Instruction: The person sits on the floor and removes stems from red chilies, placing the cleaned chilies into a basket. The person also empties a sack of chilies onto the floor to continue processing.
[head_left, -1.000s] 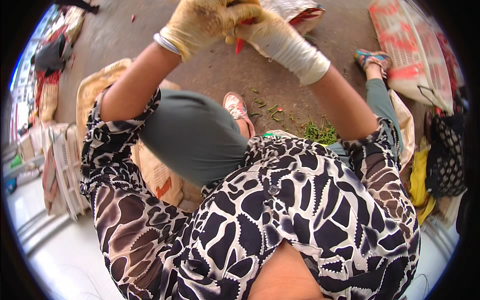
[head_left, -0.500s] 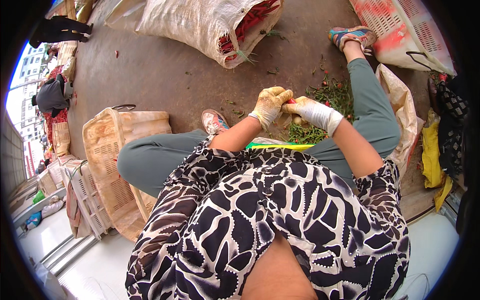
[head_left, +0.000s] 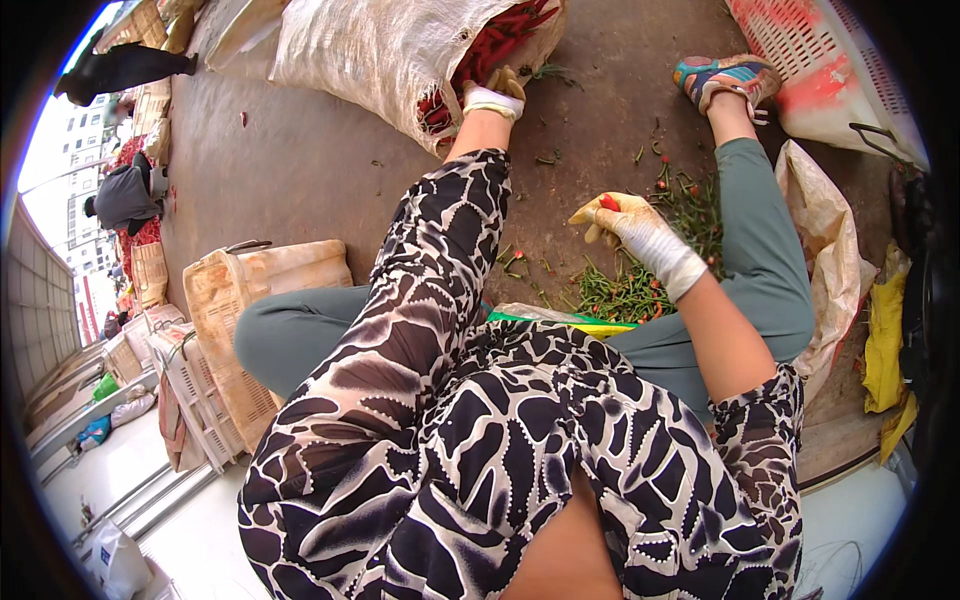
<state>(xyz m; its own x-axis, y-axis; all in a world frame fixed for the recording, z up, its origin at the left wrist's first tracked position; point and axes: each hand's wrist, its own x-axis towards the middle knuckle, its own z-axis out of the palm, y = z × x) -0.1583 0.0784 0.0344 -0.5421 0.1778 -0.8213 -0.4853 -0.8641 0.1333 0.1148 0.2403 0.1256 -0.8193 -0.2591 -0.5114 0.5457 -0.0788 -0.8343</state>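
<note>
At the mouth of a white woven sack (head_left: 350,62) my left hand (head_left: 495,92), in a stained work glove, reaches in among the red chili peppers (head_left: 500,42). Its fingertips are partly lost against the peppers, so their grip is unclear. My right hand (head_left: 635,230), gloved too, is held above the floor between my legs. Its fingers are curled round a red chili pepper (head_left: 609,203), of which only a small red end shows. Below and beside it lies a loose pile of green stems (head_left: 625,292) with bits of red in it.
A plastic crate (head_left: 225,310) stands by my left knee, a white and red crate (head_left: 815,75) beyond my right foot. An open pale sack (head_left: 815,220) lies outside my right leg. Two people are at the far left, one bent by heaped red peppers (head_left: 130,255).
My left hand has left my right hand and stretched forward to the sack's mouth. The right hand stays over the stem pile, slightly lower, with red still between its fingers.
</note>
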